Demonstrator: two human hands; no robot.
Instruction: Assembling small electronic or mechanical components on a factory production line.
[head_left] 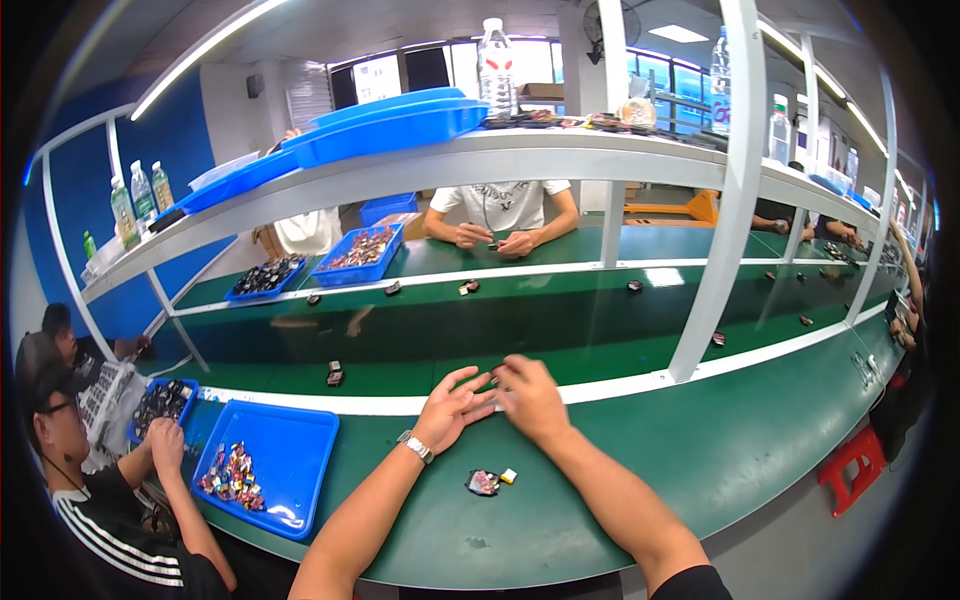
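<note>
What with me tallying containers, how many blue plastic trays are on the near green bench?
2: large rectangular blue tray, left of the left forearm; smaller blue tray, farther left. Others may be hidden.

Center: object (495, 381) between left hand (452, 408) and right hand (534, 402) — too small to identify. Lower edge: forearms (368, 518) cut off. Upper center: opposite worker (505, 208) — head hidden behind shelf (560, 158).

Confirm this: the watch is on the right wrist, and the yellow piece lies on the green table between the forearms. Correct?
Not quite: the head view shows the watch on the left wrist. The yellow piece does lie on the green table between the forearms.
</note>
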